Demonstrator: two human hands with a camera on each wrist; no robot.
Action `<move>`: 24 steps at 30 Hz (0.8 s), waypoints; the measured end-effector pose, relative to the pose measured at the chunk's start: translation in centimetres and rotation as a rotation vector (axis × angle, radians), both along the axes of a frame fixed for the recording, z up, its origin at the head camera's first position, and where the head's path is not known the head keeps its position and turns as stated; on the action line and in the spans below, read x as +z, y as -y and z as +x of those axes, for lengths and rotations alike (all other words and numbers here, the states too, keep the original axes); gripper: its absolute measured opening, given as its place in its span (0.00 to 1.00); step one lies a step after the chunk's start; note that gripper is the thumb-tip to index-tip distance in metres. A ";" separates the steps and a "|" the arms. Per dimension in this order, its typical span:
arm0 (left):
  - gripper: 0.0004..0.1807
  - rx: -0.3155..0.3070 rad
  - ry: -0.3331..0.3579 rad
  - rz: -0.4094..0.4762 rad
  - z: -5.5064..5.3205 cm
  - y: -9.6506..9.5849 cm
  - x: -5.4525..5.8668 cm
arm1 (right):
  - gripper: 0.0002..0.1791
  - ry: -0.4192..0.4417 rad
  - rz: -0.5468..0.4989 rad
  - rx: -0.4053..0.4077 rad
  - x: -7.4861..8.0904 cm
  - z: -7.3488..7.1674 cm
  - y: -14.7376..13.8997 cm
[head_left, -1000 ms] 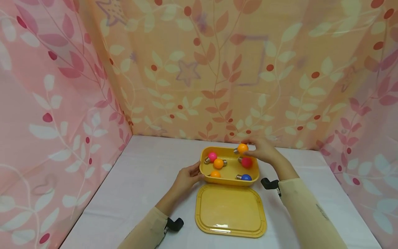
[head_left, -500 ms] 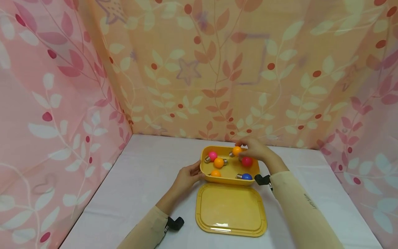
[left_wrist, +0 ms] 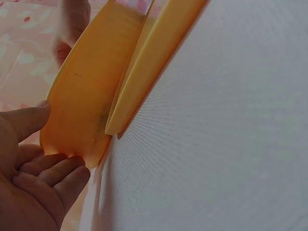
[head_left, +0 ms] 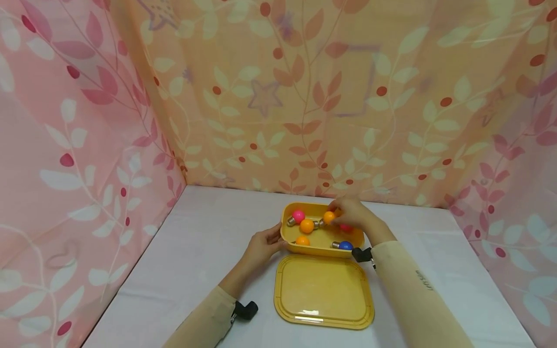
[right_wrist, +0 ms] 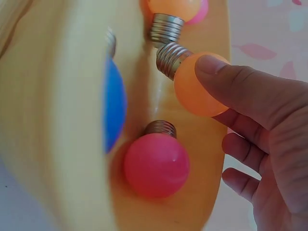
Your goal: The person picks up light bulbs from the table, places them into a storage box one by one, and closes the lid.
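Note:
A shallow yellow plastic box (head_left: 313,251) holds several small light bulbs with metal screw bases. In the head view, my right hand (head_left: 359,218) pinches an orange light bulb (head_left: 329,217) low inside the box's far right part. The right wrist view shows the thumb on its globe and the bulb's screw base (right_wrist: 172,60) beside another orange bulb's base. A pink-red bulb (right_wrist: 157,165) lies below that hand. My left hand (head_left: 262,246) holds the box's left end, thumb and fingers spread about its corner; the thumb touches the yellow wall (left_wrist: 82,91) in the left wrist view.
A yellow lid (head_left: 324,292) lies flat on the white table (head_left: 196,241), just in front of the box. Other bulbs in the box are pink (head_left: 298,216), orange (head_left: 306,225) and blue (head_left: 345,245). Flowered cloth (head_left: 243,145) stands behind and at both sides.
My right hand has moved left and down, bringing the orange light bulb from above the far rim into the box. My left hand stays at the box's left end.

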State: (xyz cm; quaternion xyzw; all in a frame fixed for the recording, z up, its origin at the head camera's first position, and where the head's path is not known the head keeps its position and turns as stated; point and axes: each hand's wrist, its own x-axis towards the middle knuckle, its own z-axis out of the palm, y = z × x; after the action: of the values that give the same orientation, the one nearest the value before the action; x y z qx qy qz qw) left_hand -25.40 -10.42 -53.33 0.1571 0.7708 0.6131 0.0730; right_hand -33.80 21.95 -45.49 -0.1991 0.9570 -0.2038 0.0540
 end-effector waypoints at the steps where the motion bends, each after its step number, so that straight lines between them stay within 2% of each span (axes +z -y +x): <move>1: 0.39 0.001 0.003 0.001 0.0 0.0 0.0 | 0.20 -0.011 0.015 -0.001 -0.1 0.0 0.0; 11: 0.39 0.009 -0.002 0.006 0.0 -0.2 -0.1 | 0.19 -0.057 0.122 0.052 -0.3 0.3 0.3; 19: 0.40 0.016 -0.022 -0.028 -0.1 0.0 0.0 | 0.24 -0.042 0.136 0.078 -0.2 1.0 -0.1; 24: 0.40 0.021 -0.021 -0.031 0.0 -0.1 -0.1 | 0.24 -0.062 0.132 0.093 -0.3 1.7 -0.7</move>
State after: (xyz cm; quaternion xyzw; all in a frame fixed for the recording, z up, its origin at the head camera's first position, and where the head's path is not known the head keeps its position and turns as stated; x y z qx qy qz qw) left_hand -25.43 -10.35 -53.42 0.1542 0.7825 0.6002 0.0610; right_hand -32.14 22.66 -45.77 -0.2456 0.9593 -0.1314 0.0468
